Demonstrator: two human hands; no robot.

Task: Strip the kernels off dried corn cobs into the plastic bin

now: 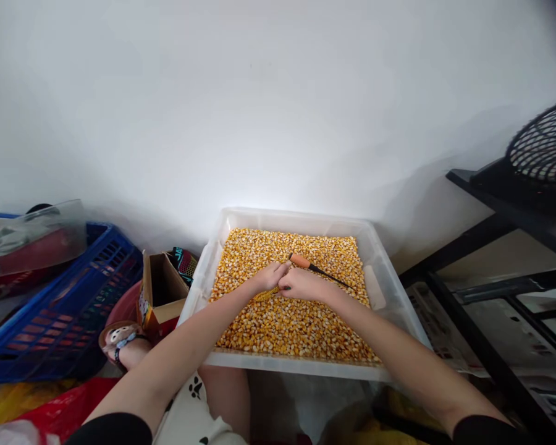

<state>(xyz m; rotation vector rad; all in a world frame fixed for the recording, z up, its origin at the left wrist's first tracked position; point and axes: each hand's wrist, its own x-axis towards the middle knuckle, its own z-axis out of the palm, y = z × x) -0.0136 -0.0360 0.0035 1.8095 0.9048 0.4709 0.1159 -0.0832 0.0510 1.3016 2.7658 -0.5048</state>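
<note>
A clear plastic bin (380, 247) filled with loose yellow corn kernels (278, 327) sits in front of me. Over its middle, my left hand (273, 275) is closed around a corn cob (264, 295), mostly hidden by the fingers. My right hand (302, 284) forms a fist against the cob's right end, beside the left fingers. A small green spot shows between the hands; I cannot make out what it is. Just beyond the right hand, a tool with an orange-brown handle (299, 260) and thin dark shaft lies on the kernels.
Left of the bin stand an open cardboard box (164, 287) and a blue plastic crate (92, 296) holding assorted items. A sandalled foot (132, 349) rests near the box. To the right is a black metal frame (477, 247) with a fan (547, 142) on it. A white wall (278, 111) rises behind.
</note>
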